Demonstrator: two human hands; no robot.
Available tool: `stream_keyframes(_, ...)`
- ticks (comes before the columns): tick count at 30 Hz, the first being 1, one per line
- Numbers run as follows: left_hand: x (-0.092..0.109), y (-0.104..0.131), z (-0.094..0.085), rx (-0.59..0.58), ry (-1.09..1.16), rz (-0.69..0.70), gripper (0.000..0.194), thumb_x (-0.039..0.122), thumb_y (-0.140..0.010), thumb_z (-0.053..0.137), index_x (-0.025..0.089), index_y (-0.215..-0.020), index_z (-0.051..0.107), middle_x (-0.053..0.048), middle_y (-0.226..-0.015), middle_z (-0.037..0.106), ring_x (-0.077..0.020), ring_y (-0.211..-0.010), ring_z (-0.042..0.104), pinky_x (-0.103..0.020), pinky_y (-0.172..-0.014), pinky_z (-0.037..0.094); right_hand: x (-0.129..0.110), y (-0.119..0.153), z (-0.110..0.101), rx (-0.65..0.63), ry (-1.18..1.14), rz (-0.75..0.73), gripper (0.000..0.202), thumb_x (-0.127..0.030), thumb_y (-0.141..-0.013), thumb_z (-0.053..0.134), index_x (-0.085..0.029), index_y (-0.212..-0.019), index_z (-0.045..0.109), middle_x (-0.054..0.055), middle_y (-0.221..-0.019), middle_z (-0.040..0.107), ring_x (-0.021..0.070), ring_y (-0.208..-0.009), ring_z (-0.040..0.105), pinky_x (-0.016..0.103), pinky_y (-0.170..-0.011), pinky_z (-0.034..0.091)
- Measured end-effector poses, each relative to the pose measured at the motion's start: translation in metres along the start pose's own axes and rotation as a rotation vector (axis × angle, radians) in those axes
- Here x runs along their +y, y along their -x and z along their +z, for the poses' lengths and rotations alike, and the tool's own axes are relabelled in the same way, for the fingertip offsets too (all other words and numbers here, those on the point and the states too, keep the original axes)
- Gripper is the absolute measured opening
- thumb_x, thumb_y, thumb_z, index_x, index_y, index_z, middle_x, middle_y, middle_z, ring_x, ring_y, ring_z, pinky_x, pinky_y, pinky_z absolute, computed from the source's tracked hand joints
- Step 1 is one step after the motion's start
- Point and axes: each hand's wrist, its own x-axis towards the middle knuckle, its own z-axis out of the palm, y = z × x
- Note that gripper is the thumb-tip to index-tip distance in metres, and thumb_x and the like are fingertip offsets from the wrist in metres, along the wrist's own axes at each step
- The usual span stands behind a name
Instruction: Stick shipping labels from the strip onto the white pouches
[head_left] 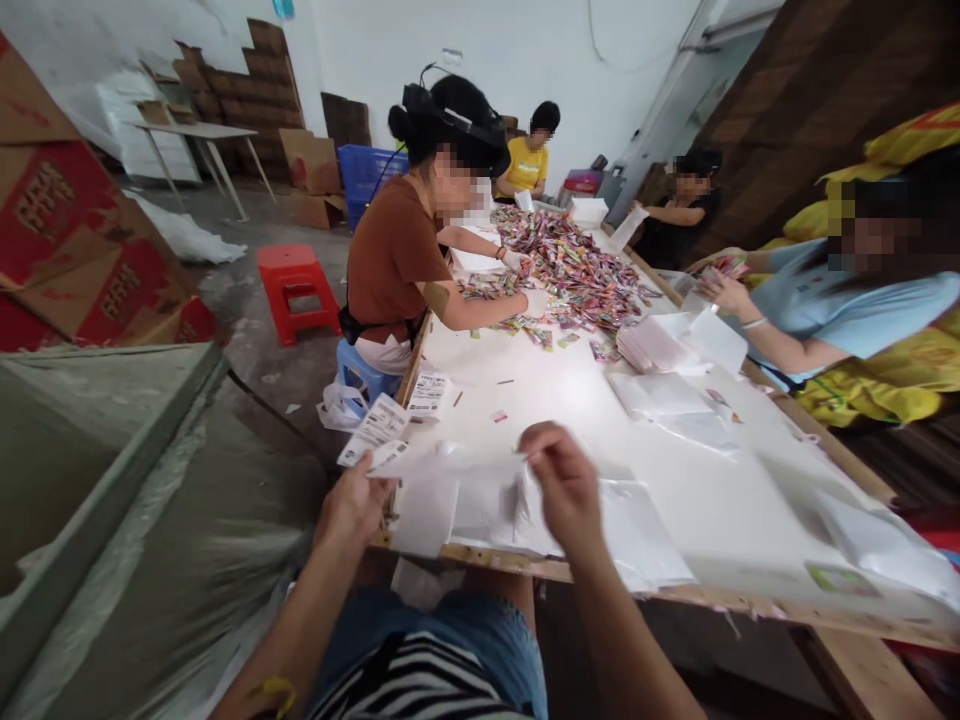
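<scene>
My left hand (356,505) is closed on printed white labels (377,428) with black text and barcodes, just off the table's front left corner. A thin white strip (457,466) stretches from it across to my right hand (562,480). The thumb and fingers of my right hand pinch the strip's far end. Motion blur hides whether the strip is joined to the labels. Below both hands lie white plastic bags (641,530) and a white sheet (426,515) hanging over the table edge. Another stack of printed labels (427,396) rests on the table beyond my left hand.
Colourful small packets (570,260) are heaped farther up the white table (480,360). Several co-workers sit around it. White bags (667,400) lie at right. A red stool (298,290), cartons (75,220) and a large plastic-lined bin (172,520) stand at left.
</scene>
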Motion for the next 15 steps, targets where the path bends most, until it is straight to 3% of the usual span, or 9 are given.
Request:
stream_keyframes(2,0.016,-0.007,-0.005,0.024,-0.021,0.063,0.037,0.014,-0.092,0.038,0.012,-0.126,0.05,-0.003,-0.075,0.072,-0.0131,-0.066,0.068,-0.022,-0.065,0.055,0.02,-0.013,-0.005,0.171,0.043,0.048,0.011,-0.029,-0.092,0.045,-0.02,-0.084,0.046,-0.001,-0.078,0.049,0.0125,-0.074,0.049,0.025,-0.07,0.041)
stream_keyframes(3,0.022,-0.007,-0.006,0.015,-0.035,0.067,0.035,0.014,-0.091,0.04,0.008,-0.123,0.053,-0.005,-0.075,0.072,-0.014,-0.066,0.068,-0.023,-0.063,0.055,0.035,-0.014,-0.002,0.169,0.139,0.098,0.013,-0.031,-0.091,0.043,-0.02,-0.085,0.046,-0.001,-0.076,0.048,0.0124,-0.071,0.049,0.025,-0.067,0.041)
stream_keyframes(6,0.033,0.003,-0.011,-0.128,-0.158,-0.031,0.033,0.019,-0.088,0.048,0.0,-0.111,0.06,-0.016,-0.084,0.073,-0.0223,-0.07,0.069,-0.031,-0.064,0.057,0.086,0.009,0.024,-0.044,0.462,0.247,0.015,-0.033,-0.084,0.052,-0.018,-0.084,0.052,0.001,-0.075,0.054,0.0166,-0.071,0.052,0.03,-0.067,0.043)
stream_keyframes(9,0.034,0.018,-0.017,-0.274,-0.33,-0.075,0.04,0.025,-0.084,0.056,0.001,-0.115,0.059,-0.02,-0.095,0.072,-0.0295,-0.08,0.069,-0.041,-0.072,0.056,0.121,0.048,0.049,-0.14,0.661,0.264,0.034,-0.027,-0.075,0.063,-0.017,-0.107,0.059,0.013,-0.112,0.059,0.0298,-0.105,0.053,0.046,-0.091,0.039)
stream_keyframes(12,0.029,0.027,-0.02,-0.287,-0.395,-0.009,0.054,0.028,-0.079,0.064,0.006,-0.126,0.052,-0.017,-0.103,0.071,-0.0297,-0.091,0.068,-0.041,-0.082,0.054,0.135,0.075,0.055,-0.437,0.876,0.245,0.072,-0.036,-0.07,0.068,-0.023,-0.136,0.042,0.014,-0.146,0.036,0.0331,-0.134,0.03,0.054,-0.11,0.015)
stream_keyframes(14,0.022,0.028,-0.021,-0.316,-0.412,0.059,0.065,0.031,-0.076,0.068,0.013,-0.134,0.045,-0.014,-0.112,0.069,-0.0284,-0.098,0.065,-0.039,-0.087,0.051,0.133,0.078,0.052,-0.622,0.913,0.275,0.096,-0.046,-0.06,0.075,-0.021,-0.143,0.033,0.016,-0.152,0.024,0.0362,-0.14,0.016,0.057,-0.111,0.004)
stream_keyframes(15,0.018,0.028,-0.022,-0.344,-0.423,0.095,0.068,0.032,-0.075,0.069,0.017,-0.136,0.043,-0.012,-0.116,0.067,-0.0276,-0.101,0.064,-0.039,-0.089,0.05,0.129,0.075,0.05,-0.645,0.9,0.317,0.106,-0.048,-0.054,0.079,-0.019,-0.144,0.031,0.019,-0.152,0.019,0.0387,-0.141,0.011,0.059,-0.111,0.001)
